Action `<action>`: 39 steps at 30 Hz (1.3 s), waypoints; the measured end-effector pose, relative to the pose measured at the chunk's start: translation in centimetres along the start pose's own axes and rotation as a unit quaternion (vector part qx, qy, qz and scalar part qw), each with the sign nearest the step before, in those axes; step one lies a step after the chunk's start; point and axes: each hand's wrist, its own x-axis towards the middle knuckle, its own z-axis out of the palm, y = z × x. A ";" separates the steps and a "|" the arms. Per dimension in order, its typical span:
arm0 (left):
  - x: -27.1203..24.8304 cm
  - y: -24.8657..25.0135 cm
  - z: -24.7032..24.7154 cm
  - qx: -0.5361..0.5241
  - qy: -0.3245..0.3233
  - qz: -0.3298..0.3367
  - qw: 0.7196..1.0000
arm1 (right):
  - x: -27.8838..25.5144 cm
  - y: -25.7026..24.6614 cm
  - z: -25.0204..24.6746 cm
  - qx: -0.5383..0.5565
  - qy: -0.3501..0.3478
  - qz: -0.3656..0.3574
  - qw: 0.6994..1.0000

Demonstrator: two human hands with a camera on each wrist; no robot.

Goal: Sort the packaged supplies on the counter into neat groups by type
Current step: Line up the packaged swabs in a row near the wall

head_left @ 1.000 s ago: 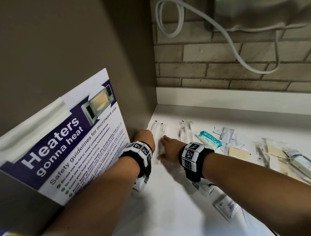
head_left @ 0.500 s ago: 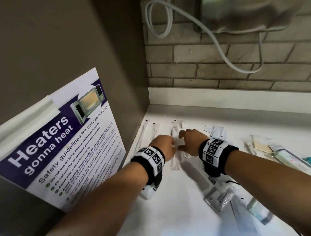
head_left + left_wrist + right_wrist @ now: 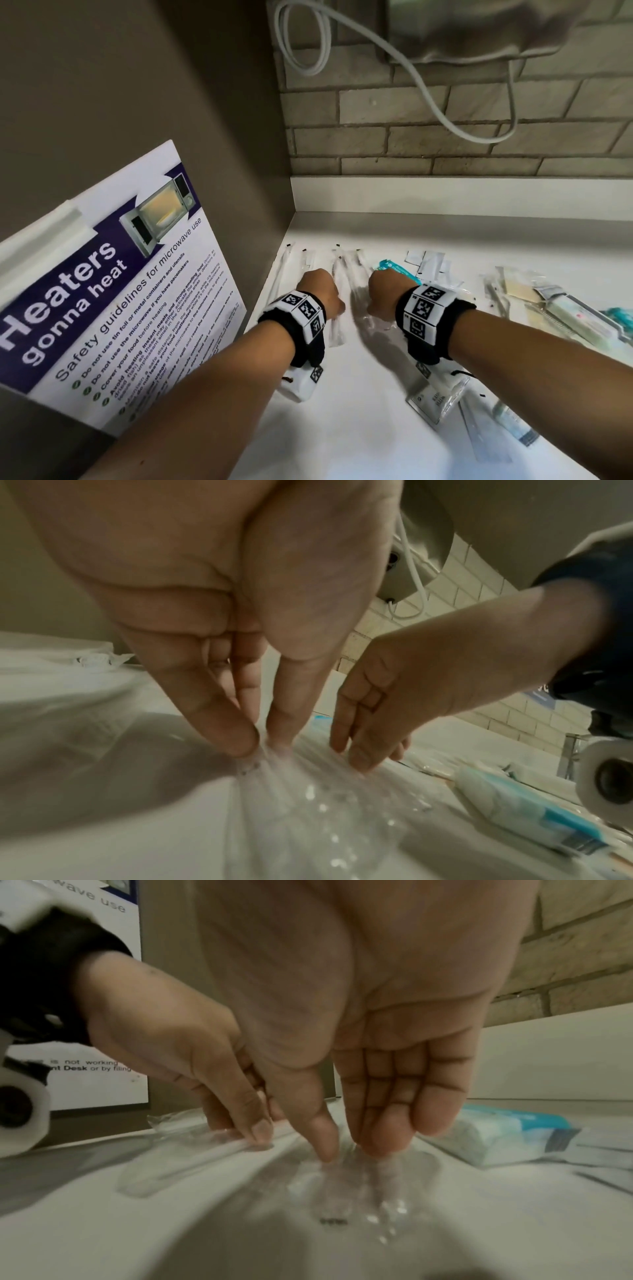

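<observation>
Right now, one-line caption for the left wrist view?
Left hand pinches a clear packet on the counter; right hand touches it alongside.

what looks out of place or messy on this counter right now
Near the front edge, a few flat packets lie loose and crooked, apart from the rows along the back. The teal-and-white pack sits angled beside the long clear sleeves that both hands are working on. Nothing looks spilled or torn.
</observation>
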 end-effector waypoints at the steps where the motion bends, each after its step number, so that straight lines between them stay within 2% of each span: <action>1: 0.1 -0.1 -0.1 -0.003 0.004 -0.001 1.000 | -0.2 0.1 0.0 -0.001 0.001 -0.001 1.000; 6: 0.1 -0.2 -0.8 -0.078 0.031 0.002 0.997 | 0.0 0.1 0.4 0.003 0.028 -0.044 0.999; 8: 0.3 -0.4 -0.9 -0.081 0.026 0.009 0.996 | 0.5 -0.2 0.5 -0.045 0.030 -0.091 0.994; 10: 0.6 -0.6 -0.7 -0.069 0.020 0.017 0.997 | 0.7 -0.6 0.4 -0.073 0.012 -0.100 0.992; 13: 0.9 -1.0 -0.4 -0.035 0.020 0.024 0.999 | 0.7 -0.8 0.5 -0.051 -0.027 -0.089 0.994; 19: 0.6 -1.1 -0.7 0.092 0.023 0.049 0.994 | 0.7 -0.6 0.6 -0.031 -0.020 -0.077 0.996; 22: 0.0 -1.3 -0.9 0.106 0.022 0.113 0.988 | 0.7 -0.4 0.8 -0.025 -0.018 -0.084 0.996; 25: -0.7 -1.8 -0.5 0.194 0.000 0.175 0.965 | 0.5 -0.5 0.8 -0.017 -0.026 -0.102 0.994; 30: -0.8 -2.5 -0.3 0.307 -0.017 0.181 0.934 | 0.4 -0.4 0.6 -0.016 -0.036 -0.101 0.994; 39: -0.8 -2.8 -1.7 0.323 -0.054 0.171 0.929 | 0.4 -0.5 1.1 -0.007 -0.038 -0.084 0.996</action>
